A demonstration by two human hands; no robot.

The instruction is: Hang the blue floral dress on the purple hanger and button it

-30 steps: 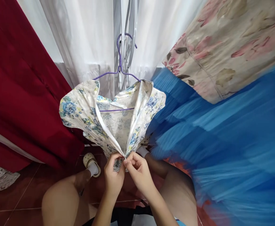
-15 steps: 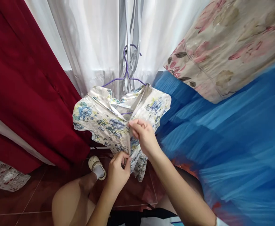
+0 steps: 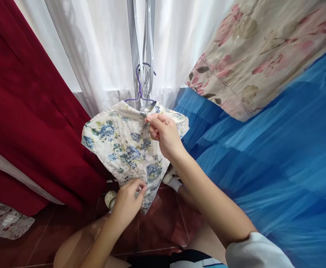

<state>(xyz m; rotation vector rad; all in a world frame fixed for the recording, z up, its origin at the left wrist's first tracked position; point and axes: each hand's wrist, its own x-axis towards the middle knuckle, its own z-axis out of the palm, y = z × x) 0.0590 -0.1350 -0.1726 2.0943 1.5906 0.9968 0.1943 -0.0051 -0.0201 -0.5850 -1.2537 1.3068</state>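
A white dress (image 3: 129, 149) with blue flowers and green leaves hangs on a purple hanger (image 3: 139, 93). Its back opening is closed up to the neckline. My right hand (image 3: 164, 132) is closed in a pinch at the top of this seam, on what looks like the zipper pull, mostly hidden by the fingertips. Lower down, my left hand (image 3: 130, 197) pinches the dress fabric beside the seam, near the waist. The dress's right shoulder is partly behind my right hand.
White curtains (image 3: 95, 44) and grey straps (image 3: 143, 41) hang behind the hanger. Dark red cloth (image 3: 34, 111) is at left. Blue tulle (image 3: 249, 167) and a pink-flowered cloth (image 3: 235, 67) are at right. Below lies a red tiled floor (image 3: 157, 230).
My right hand has moved up along the seam, and the V-shaped opening at the neck has closed. The dress hangs straighter; my left hand still pinches it low down.
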